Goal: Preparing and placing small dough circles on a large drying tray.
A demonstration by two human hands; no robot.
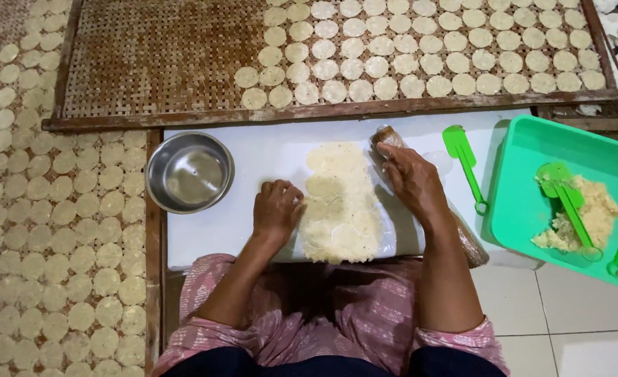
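Observation:
A flattened strip of pale dough [340, 202] with round cuts in it lies on a white board [218, 223] in front of me. My left hand [277, 209] rests with curled fingers on the strip's left edge. My right hand [410, 178] lies over a wooden rolling pin [387, 137] wrapped in clear plastic, at the strip's right side. The pin runs under my forearm toward the board's near right corner.
A steel bowl [189, 171] stands on the board's left. A woven bamboo tray [162, 63] at the back holds several rows of dough discs [420, 63]. More discs cover the mat [57, 230] at left. A green spatula [464, 164] and a green tub [518, 209] with dough are right.

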